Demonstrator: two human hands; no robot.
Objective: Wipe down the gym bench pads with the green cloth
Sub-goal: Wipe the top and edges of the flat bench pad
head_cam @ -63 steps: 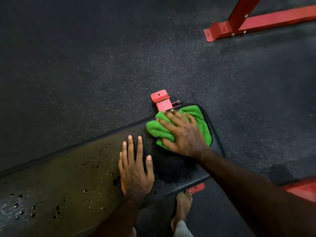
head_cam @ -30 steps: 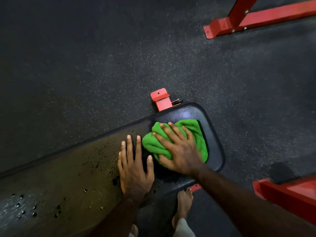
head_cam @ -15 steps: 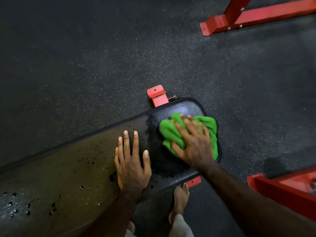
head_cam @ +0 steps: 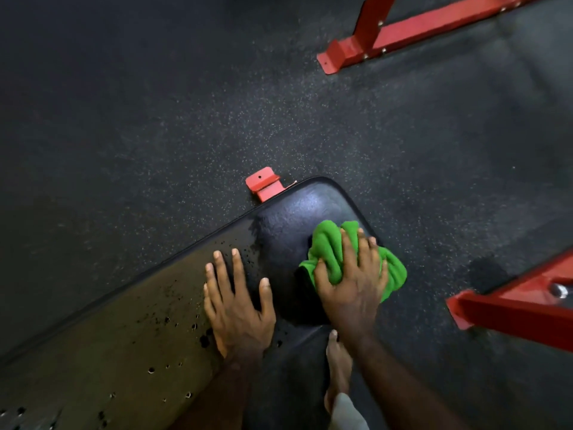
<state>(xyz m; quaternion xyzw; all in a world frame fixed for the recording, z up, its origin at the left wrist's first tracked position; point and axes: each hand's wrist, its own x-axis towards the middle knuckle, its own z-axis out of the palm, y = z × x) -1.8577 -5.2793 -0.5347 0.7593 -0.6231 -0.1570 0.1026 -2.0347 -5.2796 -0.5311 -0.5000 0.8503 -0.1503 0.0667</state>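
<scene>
Cloth: bunched bright green terry cloth (head_cam: 333, 259), soft and limp, light, folding wherever pressed; lies on the far right corner of the pad, spilling past the pad edge beyond the little finger.
Right hand: right hand (head_cam: 353, 283) spread over the cloth, fingers (head_cam: 348, 243) curled into the folds, thumb tucked against the near-left bulge; grips and presses at once.
Left hand: left hand (head_cam: 238, 308) flat on the pad, fingers (head_cam: 237, 268) straight and splayed, holding nothing, just left of the right thumb.
Pad: long black padded vinyl bench pad (head_cam: 294, 209), firm with slight give, likely slick where damp; glossy patch ahead of the right fingertips, dark droplets (head_cam: 192, 325) scattered under and left of the left palm.
Frame: small red steel bench bracket (head_cam: 263, 184) beyond the left fingertips, off the pad's far edge.
Grip advice: best taken as a wad under the palm, folds gathered between thumb and fingers; loose edges probably drag off the corner otherwise.
Pressure: probably moderate downward force needed, since terry slides easily over wet vinyl.
Remaining: speckled stretch left of the left hand appears unwiped.
</scene>
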